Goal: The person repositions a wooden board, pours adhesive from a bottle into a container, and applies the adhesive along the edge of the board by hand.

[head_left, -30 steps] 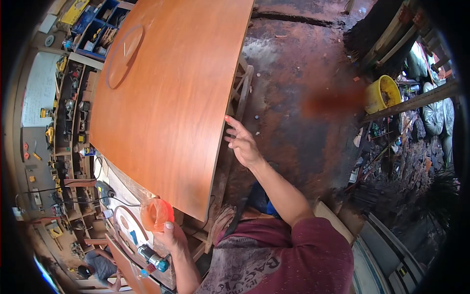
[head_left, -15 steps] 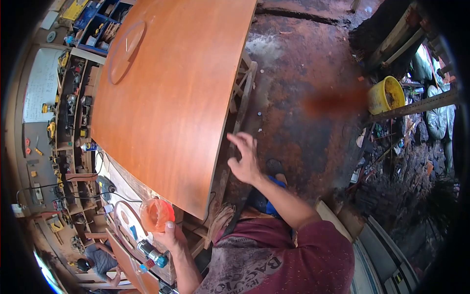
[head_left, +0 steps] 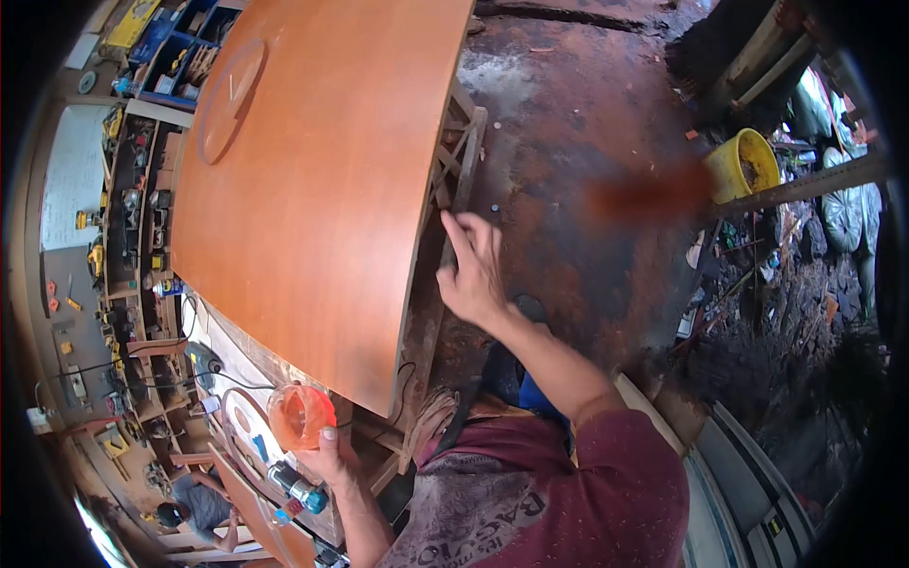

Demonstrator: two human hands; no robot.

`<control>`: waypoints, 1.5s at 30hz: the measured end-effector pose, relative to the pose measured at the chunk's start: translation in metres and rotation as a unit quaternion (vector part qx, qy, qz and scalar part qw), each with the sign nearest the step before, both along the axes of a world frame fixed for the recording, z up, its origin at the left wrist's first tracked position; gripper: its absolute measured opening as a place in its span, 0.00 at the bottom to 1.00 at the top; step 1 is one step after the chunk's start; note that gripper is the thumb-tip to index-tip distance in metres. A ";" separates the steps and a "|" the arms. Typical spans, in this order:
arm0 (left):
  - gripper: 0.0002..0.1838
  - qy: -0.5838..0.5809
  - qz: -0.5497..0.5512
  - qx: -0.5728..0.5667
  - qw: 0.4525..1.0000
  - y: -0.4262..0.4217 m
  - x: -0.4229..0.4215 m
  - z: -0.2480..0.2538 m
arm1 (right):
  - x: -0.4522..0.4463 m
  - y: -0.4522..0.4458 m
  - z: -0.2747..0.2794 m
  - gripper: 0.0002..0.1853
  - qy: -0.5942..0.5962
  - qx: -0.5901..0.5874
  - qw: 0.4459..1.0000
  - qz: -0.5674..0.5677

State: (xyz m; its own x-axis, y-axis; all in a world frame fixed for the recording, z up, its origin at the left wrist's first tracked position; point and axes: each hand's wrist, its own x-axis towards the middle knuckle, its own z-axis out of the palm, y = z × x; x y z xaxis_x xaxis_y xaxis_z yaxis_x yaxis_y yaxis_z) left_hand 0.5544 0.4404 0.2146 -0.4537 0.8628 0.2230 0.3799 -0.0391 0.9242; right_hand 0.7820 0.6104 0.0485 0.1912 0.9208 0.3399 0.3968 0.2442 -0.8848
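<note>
An orange plastic container [head_left: 302,417], its wide round mouth facing up, is held in my left hand [head_left: 327,456]. My thumb lies over the near side of it. Beside it stretches a large reddish-brown wooden panel [head_left: 312,208] with a smooth, slightly glossy face. My right hand [head_left: 473,270] is at the panel's right edge, index finger extended and thumb apart, holding nothing visible. Whether that fingertip touches the edge, I cannot tell. A clear ring-shaped piece [head_left: 232,99] lies on the far left of the panel.
A cordless drill [head_left: 295,488] lies on the bench at lower left, near a person in grey [head_left: 199,506]. Tool shelves [head_left: 133,227] line the left wall. A yellow bucket [head_left: 743,166] stands at right. Wooden trestle legs [head_left: 464,161] support the panel.
My right hand has moved forward along the panel's edge, away from my body. The orange container stays in my left hand, nearly still. The view has shifted slightly.
</note>
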 end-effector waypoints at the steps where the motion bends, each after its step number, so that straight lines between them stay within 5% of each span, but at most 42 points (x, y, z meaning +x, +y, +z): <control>1: 0.56 -0.003 -0.001 0.000 1.000 -0.001 0.000 -0.002 | 0.005 0.016 0.004 0.44 -0.008 -0.007 1.000 0.005; 5: 0.56 0.016 -0.005 0.005 1.000 -0.002 0.005 0.002 | 0.000 0.039 -0.005 0.44 0.009 0.000 0.998 0.058; 10: 0.55 0.017 0.015 0.015 1.000 -0.006 -0.002 -0.001 | -0.024 -0.056 -0.004 0.39 0.025 -0.032 0.988 0.149; 13: 0.54 0.016 0.020 0.013 1.000 -0.011 -0.001 -0.003 | -0.010 -0.032 0.006 0.41 0.063 -0.082 0.990 0.093; 15: 0.54 0.019 0.011 0.014 1.000 -0.012 0.000 -0.002 | -0.002 0.010 -0.001 0.41 0.051 -0.009 0.998 0.035; 19: 0.54 0.023 -0.001 0.021 1.000 -0.013 -0.002 -0.001 | -0.008 0.029 -0.001 0.43 0.057 -0.028 0.996 0.069; 23: 0.54 0.026 0.004 0.023 0.999 -0.011 -0.001 0.002 | -0.029 -0.047 -0.010 0.40 0.112 -0.070 0.980 0.149; 29: 0.54 0.031 0.005 -0.001 1.000 -0.011 0.001 0.000 | 0.006 0.021 -0.005 0.38 0.072 -0.004 0.997 0.006; 35: 0.55 0.025 0.012 0.007 1.000 -0.007 0.014 0.000 | 0.013 0.078 -0.013 0.43 0.061 -0.045 0.995 0.061; 41: 0.55 0.050 0.023 0.001 0.999 -0.011 0.006 0.001 | -0.004 -0.015 -0.011 0.39 0.074 -0.060 0.984 0.152; 45: 0.54 0.050 0.013 -0.017 0.999 -0.020 -0.003 -0.002 | 0.013 0.038 -0.003 0.41 0.053 -0.003 0.997 0.062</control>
State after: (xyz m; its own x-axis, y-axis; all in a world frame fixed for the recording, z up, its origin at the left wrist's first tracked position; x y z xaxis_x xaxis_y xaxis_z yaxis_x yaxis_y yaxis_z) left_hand 0.5514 0.4209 0.2128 -0.4528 0.8587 0.2399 0.4713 0.0022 0.8820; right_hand 0.7946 0.6485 0.0457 0.1108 0.9418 0.3175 0.2686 0.2792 -0.9219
